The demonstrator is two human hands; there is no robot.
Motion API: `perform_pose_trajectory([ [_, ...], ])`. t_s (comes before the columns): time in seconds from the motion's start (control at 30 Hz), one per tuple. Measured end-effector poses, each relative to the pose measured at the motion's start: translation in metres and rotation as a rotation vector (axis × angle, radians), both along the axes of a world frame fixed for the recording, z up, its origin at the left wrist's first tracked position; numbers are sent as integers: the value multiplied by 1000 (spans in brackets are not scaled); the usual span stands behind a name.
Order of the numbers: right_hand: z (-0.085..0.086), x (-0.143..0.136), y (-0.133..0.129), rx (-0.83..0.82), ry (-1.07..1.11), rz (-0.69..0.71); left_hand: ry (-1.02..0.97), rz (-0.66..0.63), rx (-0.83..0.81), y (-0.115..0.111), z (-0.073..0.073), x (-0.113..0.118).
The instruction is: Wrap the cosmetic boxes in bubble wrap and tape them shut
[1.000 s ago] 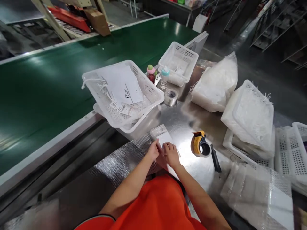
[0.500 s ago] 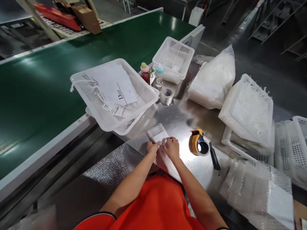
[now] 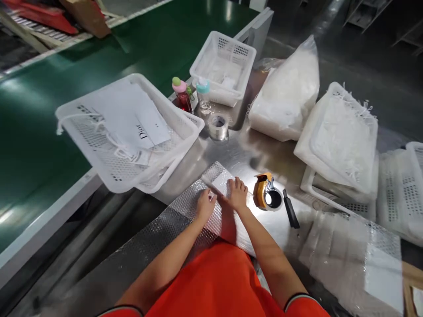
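Observation:
A long sheet of bubble wrap (image 3: 178, 211) lies across the metal table in front of me, trailing off to the lower left. On its upper end rests a flat white piece (image 3: 220, 182), partly under clear wrap. My left hand (image 3: 205, 206) is closed at the left of this piece, its curled fingers on the bubble wrap. Fingers apart, my right hand (image 3: 238, 193) lies on the right side of the white piece. To the right of it stand an orange tape dispenser (image 3: 263, 190) and a black utility knife (image 3: 291, 209).
At left, a white basket (image 3: 109, 180) holds white Dior-printed paper and cords, beside the green conveyor belt (image 3: 139, 48). A tape roll (image 3: 218, 127), two bottles, another basket (image 3: 247, 59) and a filled plastic bag (image 3: 284, 97) stand behind. Bubble-wrap pouches (image 3: 343, 255) lie at right.
My hands have come apart: the left has moved a little left, the right has spread its fingers on the white piece. The view has shifted slightly downward and to the right.

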State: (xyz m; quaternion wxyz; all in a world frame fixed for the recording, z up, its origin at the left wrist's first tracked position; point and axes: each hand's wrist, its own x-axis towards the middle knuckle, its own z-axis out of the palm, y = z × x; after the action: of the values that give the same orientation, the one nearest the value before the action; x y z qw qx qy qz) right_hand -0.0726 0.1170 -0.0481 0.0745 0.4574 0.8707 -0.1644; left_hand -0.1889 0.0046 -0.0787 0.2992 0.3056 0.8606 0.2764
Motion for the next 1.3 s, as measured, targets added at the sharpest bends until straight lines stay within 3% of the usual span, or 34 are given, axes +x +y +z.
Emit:
perform_pose_trajectory([
  [0.13,2,-5,-13,-32,8,3,364,-502,-276,-46,10,-5],
  [0.2,7,-1,-13,-31,36,12,438,-618,-389,-55,9,-4],
  [0.3,23,34,0,81,167,-59,488,-672,-444,-55,6,-2],
  [0.37,35,78,14,231,243,-275,501,-684,-451,-54,6,-2],
  [0.43,41,130,27,330,211,-582,515,-696,-427,-53,8,-5],
  [0.53,31,196,38,232,8,-846,562,-682,-365,-54,12,-13],
  [0.57,25,211,39,165,-44,-865,581,-671,-350,-54,13,-16],
  [0.67,7,231,37,84,-90,-898,585,-652,-349,-52,14,-27],
  [0.73,6,231,34,107,-79,-932,529,-647,-381,-50,13,-34],
  [0.8,15,222,27,172,-11,-944,467,-650,-411,-49,12,-41],
  [0.87,27,201,14,222,130,-866,427,-653,-420,-49,10,-45],
  [0.97,36,142,-25,134,330,-563,401,-622,-411,-50,8,-50],
  [1.03,31,88,-56,-53,367,-291,395,-589,-400,-50,7,-52],
  [1.1,21,32,-82,-145,337,-174,403,-558,-389,-50,6,-54],
  [1.2,5,-32,-97,-240,153,-125,405,-533,-386,-49,6,-57],
  [1.3,-5,-65,-92,-268,8,-98,397,-533,-381,-48,7,-60],
])
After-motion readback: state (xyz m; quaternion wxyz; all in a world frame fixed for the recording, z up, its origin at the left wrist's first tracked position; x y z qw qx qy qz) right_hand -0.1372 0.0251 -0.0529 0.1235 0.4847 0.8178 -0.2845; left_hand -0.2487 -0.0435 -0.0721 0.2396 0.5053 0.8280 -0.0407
